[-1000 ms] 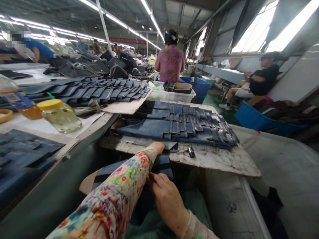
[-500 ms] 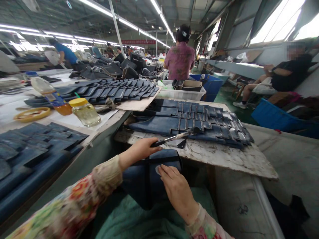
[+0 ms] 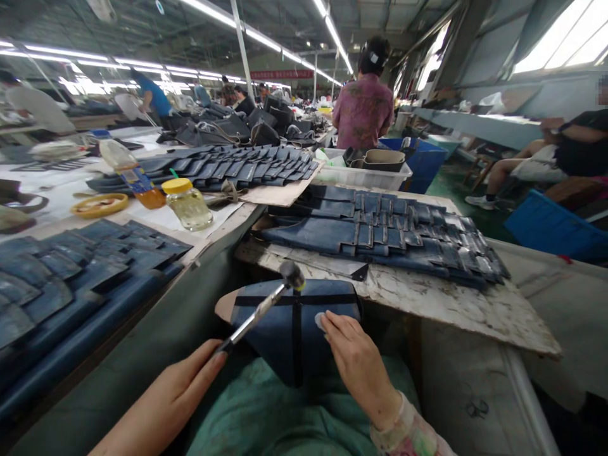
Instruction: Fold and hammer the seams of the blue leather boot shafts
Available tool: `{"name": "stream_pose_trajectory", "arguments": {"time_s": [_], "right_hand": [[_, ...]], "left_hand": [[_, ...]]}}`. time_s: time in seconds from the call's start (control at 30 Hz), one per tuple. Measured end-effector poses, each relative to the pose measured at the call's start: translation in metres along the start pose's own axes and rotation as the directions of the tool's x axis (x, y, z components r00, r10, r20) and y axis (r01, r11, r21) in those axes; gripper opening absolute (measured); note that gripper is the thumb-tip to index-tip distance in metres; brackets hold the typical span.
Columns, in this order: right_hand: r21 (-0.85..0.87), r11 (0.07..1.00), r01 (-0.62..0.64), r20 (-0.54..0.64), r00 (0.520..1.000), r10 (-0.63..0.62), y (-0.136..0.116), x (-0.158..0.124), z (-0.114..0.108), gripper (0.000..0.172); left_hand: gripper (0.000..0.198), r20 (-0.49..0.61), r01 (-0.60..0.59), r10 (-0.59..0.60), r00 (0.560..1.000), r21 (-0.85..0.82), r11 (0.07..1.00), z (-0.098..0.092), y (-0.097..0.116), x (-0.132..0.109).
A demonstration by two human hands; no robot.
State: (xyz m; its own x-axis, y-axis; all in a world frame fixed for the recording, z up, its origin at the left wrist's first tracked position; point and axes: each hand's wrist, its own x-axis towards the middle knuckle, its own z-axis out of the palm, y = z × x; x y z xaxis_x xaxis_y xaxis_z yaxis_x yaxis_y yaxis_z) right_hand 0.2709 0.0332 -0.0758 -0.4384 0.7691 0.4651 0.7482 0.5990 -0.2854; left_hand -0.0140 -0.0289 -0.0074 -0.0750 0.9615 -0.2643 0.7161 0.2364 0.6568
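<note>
My left hand [image 3: 173, 396] is closed round the handle of a small metal hammer [image 3: 266, 304], whose head hangs just above a dark blue leather piece [image 3: 294, 320] with black strips crossing it. That piece rests on my lap over green cloth [image 3: 266, 418]. My right hand [image 3: 358, 364] lies on the piece's right side, fingertips pressed to it, fingers together. Beyond the piece is a worn white board [image 3: 427, 304] carrying rows of overlapped blue leather pieces [image 3: 389, 234].
To the left a long table [image 3: 142, 221] holds more blue pieces [image 3: 71, 266], a yellow-lidded jar [image 3: 187, 202], a bottle [image 3: 128, 171] and a yellow dish [image 3: 99, 204]. A person in a pink shirt [image 3: 363, 107] stands ahead; another person [image 3: 560, 152] sits at right by blue bins [image 3: 555, 228].
My left hand picked the hammer up off the board and drew back toward me, swinging its head over the leather piece. My right hand stayed on the piece. The view shifted left.
</note>
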Motion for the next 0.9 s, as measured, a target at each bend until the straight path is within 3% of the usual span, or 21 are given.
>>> {"name": "stream_pose_trajectory", "arguments": {"time_s": [0.1, 0.27, 0.47, 0.57, 0.77, 0.9], "right_hand": [[0.007, 1.000, 0.002, -0.010, 1.000, -0.002, -0.001, 0.000, 0.000, 0.037], [0.006, 1.000, -0.006, 0.007, 1.000, 0.006, 0.001, -0.003, 0.000, 0.037], [0.011, 1.000, -0.012, 0.001, 1.000, 0.012, 0.002, -0.006, 0.001, 0.038], [0.016, 1.000, -0.007, -0.015, 1.000, 0.007, 0.001, -0.006, 0.001, 0.038], [0.023, 1.000, -0.016, -0.022, 1.000, 0.017, -0.001, -0.010, 0.001, 0.039], [0.031, 0.999, -0.020, -0.029, 0.999, 0.021, -0.003, -0.010, -0.001, 0.039]], "left_hand": [[0.037, 0.063, 0.001, -0.006, 0.998, 0.085, 0.996, 0.005, -0.001, -0.001], [0.047, -0.063, -0.040, 0.043, 0.997, 0.048, 0.998, 0.003, -0.003, -0.003], [0.040, -0.042, 0.014, -0.011, 0.999, 0.053, 0.998, 0.004, -0.006, 0.000], [0.048, -0.072, -0.043, 0.041, 0.997, -0.018, 0.999, 0.007, 0.000, 0.002], [0.040, 0.085, -0.066, 0.062, 0.994, 0.045, 0.997, 0.023, 0.017, 0.017], [0.042, 0.056, -0.160, 0.157, 0.986, 0.046, 0.986, 0.034, 0.043, 0.023]]}}
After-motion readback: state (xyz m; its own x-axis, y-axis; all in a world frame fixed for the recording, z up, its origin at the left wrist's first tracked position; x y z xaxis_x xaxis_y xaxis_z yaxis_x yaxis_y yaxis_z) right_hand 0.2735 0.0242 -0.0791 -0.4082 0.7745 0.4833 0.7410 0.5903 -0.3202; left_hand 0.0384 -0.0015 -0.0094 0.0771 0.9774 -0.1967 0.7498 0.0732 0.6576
